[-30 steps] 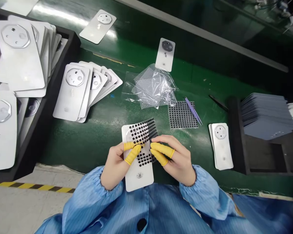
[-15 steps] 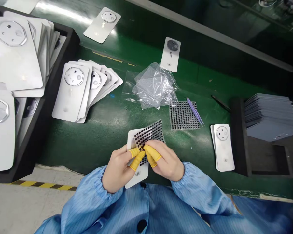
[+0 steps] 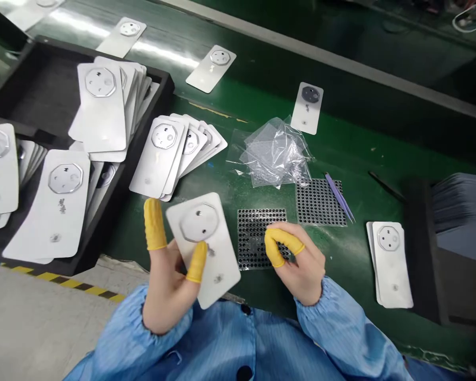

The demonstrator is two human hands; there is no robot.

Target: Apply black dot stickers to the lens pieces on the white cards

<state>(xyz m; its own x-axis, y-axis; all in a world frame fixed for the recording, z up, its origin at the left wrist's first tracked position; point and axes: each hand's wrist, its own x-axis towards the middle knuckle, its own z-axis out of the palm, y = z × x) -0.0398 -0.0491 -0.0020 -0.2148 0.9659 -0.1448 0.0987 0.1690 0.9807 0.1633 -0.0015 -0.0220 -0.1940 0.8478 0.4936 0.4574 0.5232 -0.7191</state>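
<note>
Since the last frame, half a second ago, the dotted sheet [image 3: 254,238] has left the hands and now lies flat on the green worktop [image 3: 357,174], and the two hands have drawn apart. On the white panel [image 3: 218,248], a dark script-like mark sits below the octagonal ring and a small emblem near the other end; both are too blurred to read. Its long axis runs aslant, ring end pointing away from the person and leftward, emblem end toward the body and rightward. The panel is raised, tilted, in the left hand [image 3: 164,293], thumb on its face, the yellow-covered index finger spread upright and clear of it; the fingers behind are mostly hidden. The right hand [image 3: 301,270] is over the sheet's right side, thumb and index fingers pressed together at the tips, though I cannot tell whether they pinch anything. Purple tweezers [image 3: 340,197] lie across a second dotted sheet [image 3: 313,203], just beside the clear plastic bags [image 3: 275,151]. Similar marks show on panels in the black tray [image 3: 39,90], likewise illegible, and a fanned stack [image 3: 153,159] rests near it, ring ends away from the person
</note>
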